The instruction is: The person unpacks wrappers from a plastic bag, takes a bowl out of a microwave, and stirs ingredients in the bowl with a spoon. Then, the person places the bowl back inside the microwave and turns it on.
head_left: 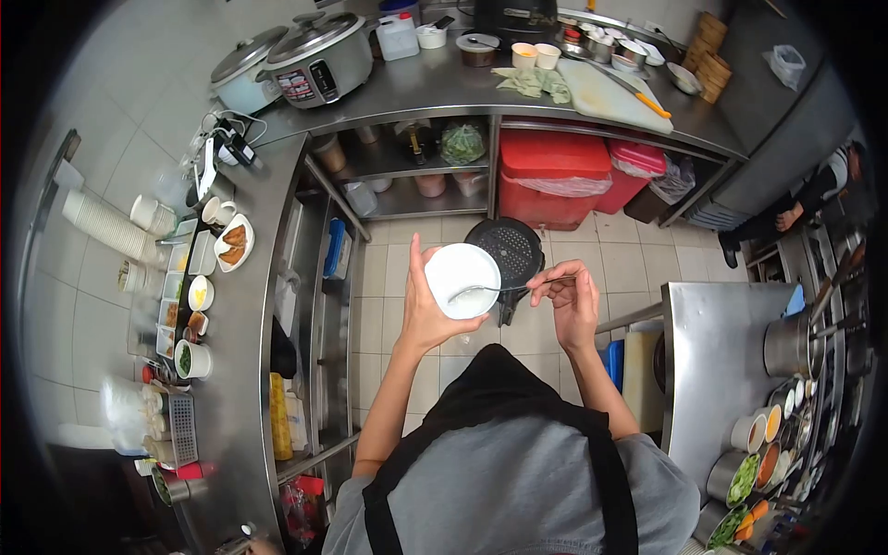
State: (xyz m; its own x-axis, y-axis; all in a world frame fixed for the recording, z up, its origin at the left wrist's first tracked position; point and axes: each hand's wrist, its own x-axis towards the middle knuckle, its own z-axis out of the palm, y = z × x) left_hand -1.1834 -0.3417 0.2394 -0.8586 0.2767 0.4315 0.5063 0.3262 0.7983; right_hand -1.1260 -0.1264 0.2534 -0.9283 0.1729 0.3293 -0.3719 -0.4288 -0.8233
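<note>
Centrally held bowl: one plain white round bowl [462,259], smooth and pale inside, its mouth turned up toward the viewer; it lies close to the dial's centre, held in the air. Any contents are hard to tell from the white wall.
Spoon: one slender metal spoon [488,289], its tip inside the bowl, its darker handle running out toward three o'clock.
Left hand: one hand [418,314], clamped on the bowl's side, thumb and fingers spread around it from eight o'clock.
Right hand: one hand [578,305], fingertips together on the spoon's handle.
Stool: one black round perforated stool [509,245] on the floor, partly hidden behind the bowl.
Cookers: two lidded countertop cookers [324,60] at eleven o'clock.
Bins: two, a large red plastic bin [555,171] and a smaller pinkish-red plastic bin [638,155], between one and two o'clock.
Board: one white rectangular cutting board [597,92] at one o'clock, bearing one orange-handled knife [653,104].
Cups: two pale cups [524,57] near the board.
</note>
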